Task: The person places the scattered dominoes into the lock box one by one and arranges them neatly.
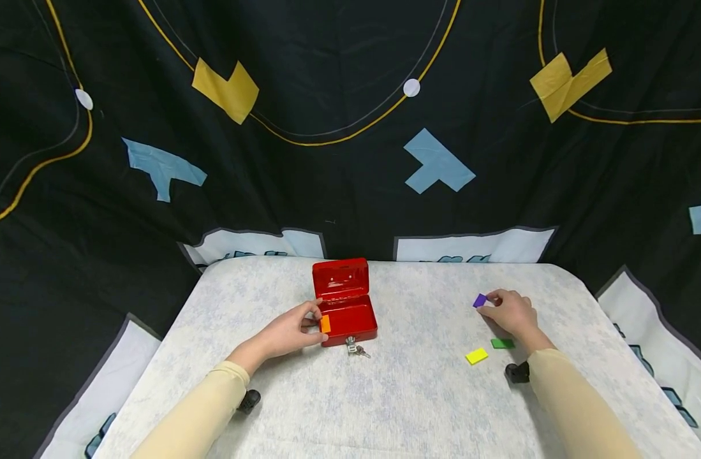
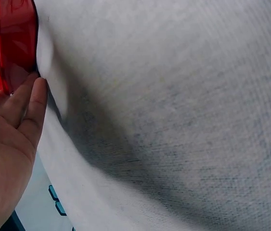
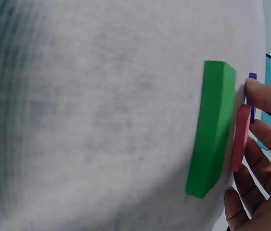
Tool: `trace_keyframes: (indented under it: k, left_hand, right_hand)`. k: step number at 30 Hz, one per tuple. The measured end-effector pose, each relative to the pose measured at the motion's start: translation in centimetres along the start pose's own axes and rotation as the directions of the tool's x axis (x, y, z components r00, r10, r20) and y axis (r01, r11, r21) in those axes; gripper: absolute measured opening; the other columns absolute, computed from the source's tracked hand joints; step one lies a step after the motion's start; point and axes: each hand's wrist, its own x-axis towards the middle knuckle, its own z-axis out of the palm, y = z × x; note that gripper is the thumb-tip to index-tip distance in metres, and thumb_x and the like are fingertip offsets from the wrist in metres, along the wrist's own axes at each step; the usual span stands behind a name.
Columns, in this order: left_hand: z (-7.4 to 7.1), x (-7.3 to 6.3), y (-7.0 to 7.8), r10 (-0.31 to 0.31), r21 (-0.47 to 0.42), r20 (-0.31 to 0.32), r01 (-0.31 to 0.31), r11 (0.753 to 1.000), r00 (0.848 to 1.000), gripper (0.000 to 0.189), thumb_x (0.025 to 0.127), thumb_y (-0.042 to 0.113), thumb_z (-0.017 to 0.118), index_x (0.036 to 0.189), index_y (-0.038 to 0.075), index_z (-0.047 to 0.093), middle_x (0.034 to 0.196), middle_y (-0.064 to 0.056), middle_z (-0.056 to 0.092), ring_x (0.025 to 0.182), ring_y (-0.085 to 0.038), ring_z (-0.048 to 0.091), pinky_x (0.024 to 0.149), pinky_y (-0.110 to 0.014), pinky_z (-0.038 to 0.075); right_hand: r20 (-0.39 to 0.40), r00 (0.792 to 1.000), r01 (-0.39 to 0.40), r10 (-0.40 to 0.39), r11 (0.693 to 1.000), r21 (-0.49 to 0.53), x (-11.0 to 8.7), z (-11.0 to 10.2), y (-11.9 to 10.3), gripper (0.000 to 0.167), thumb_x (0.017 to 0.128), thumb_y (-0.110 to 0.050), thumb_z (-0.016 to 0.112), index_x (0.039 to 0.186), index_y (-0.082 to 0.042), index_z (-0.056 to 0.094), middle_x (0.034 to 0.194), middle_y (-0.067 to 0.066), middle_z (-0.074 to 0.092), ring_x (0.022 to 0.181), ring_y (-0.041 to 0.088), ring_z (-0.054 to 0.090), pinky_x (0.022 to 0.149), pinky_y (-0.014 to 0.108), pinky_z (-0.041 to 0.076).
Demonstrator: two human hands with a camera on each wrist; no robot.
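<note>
A small red metal cash box [image 1: 350, 319] stands at the table's middle with its lid raised. My left hand [image 1: 295, 328] is at its left side, fingers along the wall and thumb near the front corner. An orange block [image 1: 325, 324] shows inside the box's left edge, between thumb and forefinger but apart from the forefinger. At the right, my right hand [image 1: 511, 312] pinches a purple block [image 1: 479, 300] between thumb and forefinger. Under that hand, a pink-red block [image 3: 240, 139] shows in the right wrist view beside the green block [image 3: 212, 127]. A yellow block [image 1: 476, 356] lies nearer.
A latch or small padlock [image 1: 351, 345] is at the box's front, with keys [image 1: 361, 351] lying beside it. The pale mottled cloth [image 1: 407, 395] covers the table. Behind the table hangs a dark curtain [image 1: 350, 191] with a printed pattern.
</note>
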Motion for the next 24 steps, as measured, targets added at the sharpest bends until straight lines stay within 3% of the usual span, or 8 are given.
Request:
trace_keyframes:
  k: [7,12,19,24]
  left_hand:
    - [0.0,0.2,-0.1,0.006,-0.007,-0.005,-0.006,1.0,1.0,0.04,0.09,0.033,0.08,0.114,0.014,0.055,0.164,-0.002,0.034,0.125,-0.024,0.061,0.101,-0.041,0.052]
    - [-0.1,0.1,-0.2,0.001,-0.012,-0.003,-0.002,1.0,1.0,0.041,0.089,0.033,0.08,0.114,0.014,0.054,0.164,-0.002,0.034,0.125,-0.024,0.061,0.102,-0.04,0.051]
    - [-0.1,-0.1,-0.1,0.008,-0.019,-0.003,-0.009,1.0,1.0,0.041,0.089,0.032,0.081,0.114,0.014,0.054,0.164,-0.002,0.034,0.125,-0.026,0.061,0.103,-0.041,0.05]
    - [0.0,-0.2,-0.1,0.015,-0.019,-0.006,-0.015,1.0,1.0,0.041,0.089,0.033,0.081,0.114,0.014,0.054,0.164,-0.003,0.034,0.125,-0.026,0.061,0.101,-0.04,0.052]
  right_hand:
    - [-0.046,0.999,0.007,-0.006,0.999,0.036,0.2,-0.8,-1.3,0.059,0.093,-0.039,0.072,0.133,0.002,0.057,0.119,0.023,0.061,0.111,0.041,0.044,0.092,0.059,0.036]
    - [-0.078,0.99,0.122,-0.119,0.992,0.04,-0.4,-0.5,-4.0,0.057,0.093,-0.04,0.072,0.133,0.0,0.06,0.121,0.021,0.061,0.113,0.04,0.045,0.095,0.059,0.034]
    - [-0.094,0.942,0.328,-0.323,0.944,0.047,-1.7,1.8,-8.8,0.05,0.091,-0.038,0.076,0.127,-0.006,0.066,0.107,0.009,0.064,0.102,0.029,0.05,0.088,0.05,0.039]
    - [-0.07,0.909,0.416,-0.411,0.906,0.083,-2.9,3.8,-12.4,0.045,0.088,-0.04,0.079,0.124,-0.013,0.07,0.102,0.001,0.063,0.096,0.022,0.05,0.085,0.044,0.039]
